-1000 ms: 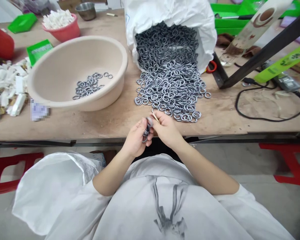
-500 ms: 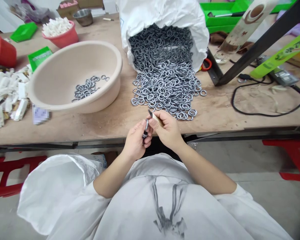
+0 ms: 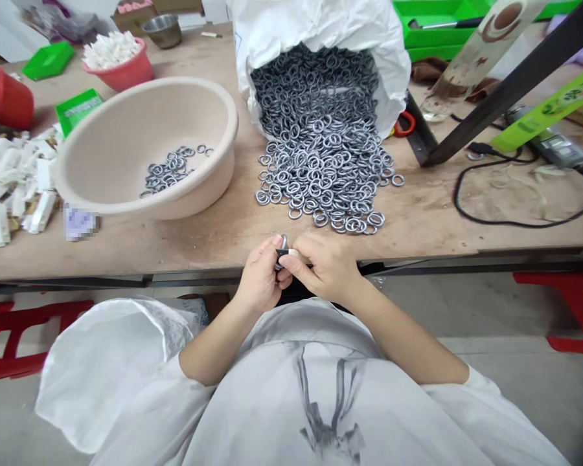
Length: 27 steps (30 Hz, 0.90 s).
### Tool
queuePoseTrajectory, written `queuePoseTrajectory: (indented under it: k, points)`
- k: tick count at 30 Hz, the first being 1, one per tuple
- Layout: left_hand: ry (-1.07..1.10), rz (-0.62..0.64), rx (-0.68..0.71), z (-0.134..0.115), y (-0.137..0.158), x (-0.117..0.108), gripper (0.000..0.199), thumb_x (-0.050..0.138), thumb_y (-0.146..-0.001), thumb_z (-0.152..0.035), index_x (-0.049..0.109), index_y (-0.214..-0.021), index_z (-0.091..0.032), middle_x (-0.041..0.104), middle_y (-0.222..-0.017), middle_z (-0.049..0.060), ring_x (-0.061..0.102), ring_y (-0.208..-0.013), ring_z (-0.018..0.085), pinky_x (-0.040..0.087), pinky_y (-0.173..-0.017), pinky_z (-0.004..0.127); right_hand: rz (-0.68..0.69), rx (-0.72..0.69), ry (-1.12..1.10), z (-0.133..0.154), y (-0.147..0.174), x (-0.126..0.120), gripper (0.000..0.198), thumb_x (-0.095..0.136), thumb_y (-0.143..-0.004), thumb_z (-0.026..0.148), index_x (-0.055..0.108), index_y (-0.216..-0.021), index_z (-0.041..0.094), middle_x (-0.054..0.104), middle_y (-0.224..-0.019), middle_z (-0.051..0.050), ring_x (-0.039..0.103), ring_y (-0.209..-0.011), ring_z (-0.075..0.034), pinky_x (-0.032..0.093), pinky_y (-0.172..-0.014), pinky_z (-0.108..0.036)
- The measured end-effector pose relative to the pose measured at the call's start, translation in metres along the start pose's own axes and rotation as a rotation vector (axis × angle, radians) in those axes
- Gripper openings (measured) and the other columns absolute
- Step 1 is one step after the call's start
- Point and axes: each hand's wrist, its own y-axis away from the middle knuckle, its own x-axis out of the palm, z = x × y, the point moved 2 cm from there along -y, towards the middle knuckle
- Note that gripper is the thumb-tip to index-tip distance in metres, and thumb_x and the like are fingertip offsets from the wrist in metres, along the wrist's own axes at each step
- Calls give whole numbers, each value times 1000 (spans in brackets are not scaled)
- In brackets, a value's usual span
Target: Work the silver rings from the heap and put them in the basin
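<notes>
Grey rings are pinched in my left hand (image 3: 260, 277), with one metal ring (image 3: 284, 241) standing up between thumb and fingers. My right hand (image 3: 333, 265) is closed round a short tool (image 3: 293, 252) with a pale handle and a dark end. That dark end lies against the ring; its exact kind I cannot make out. Both hands meet at the table's front edge. Just beyond them is a heap of rings (image 3: 325, 171) spilling from a white sack (image 3: 315, 26). At the left, a beige basin (image 3: 194, 200) holds several more rings.
White pieces (image 3: 10, 175) are piled at the left, near a red bowl (image 3: 131, 74) and green trays (image 3: 78, 110). To the right stand a dark metal bar (image 3: 495, 97), a black cable (image 3: 519, 223) and red-handled scissors (image 3: 405, 123). Red stools (image 3: 561, 310) flank me below the table.
My right hand has come down slightly, and the tool's dark end has swung from pointing up and away to lying across the ring in my left hand.
</notes>
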Motion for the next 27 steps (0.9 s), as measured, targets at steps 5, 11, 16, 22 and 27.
queuePoseTrajectory:
  k: [5,11,16,22,27]
  points:
    - [-29,81,-8,-3,3,-4,43,76,-75,-46,46,-68,-17,42,-55,-7,32,-39,3,25,-34,13,109,238,-132,-22,-4,6,48,37,-99,52,50,-65,20,49,-59,1,44,-57,-13,27,-58,-28]
    - [-26,80,41,-9,1,-17,40,76,-76,-44,50,-67,-15,49,-63,-5,38,-42,2,32,-36,14,149,448,147,-49,-26,12,36,45,-99,49,65,-92,20,69,-87,-5,60,-76,-19,33,-64,-28]
    - [-22,-10,70,-17,-8,-32,28,78,-72,-35,62,-82,-14,58,-69,-2,46,-45,4,36,-36,14,343,424,442,-49,-53,22,27,56,-95,37,68,-108,16,70,-109,-17,67,-86,-27,38,-65,-32]
    - [-11,-71,48,-17,-17,-39,30,77,-68,-35,63,-86,-15,61,-69,-1,52,-47,7,36,-35,16,232,416,-56,-43,-51,16,21,53,-96,32,63,-86,17,70,-90,-10,63,-80,-21,42,-69,-31]
    - [-141,-8,119,-3,-19,-28,40,77,-73,-52,58,-79,-17,55,-67,-3,46,-46,5,30,-35,15,215,518,-948,-19,-29,17,47,52,-88,67,52,-78,21,60,-69,1,56,-61,-14,46,-58,-28]
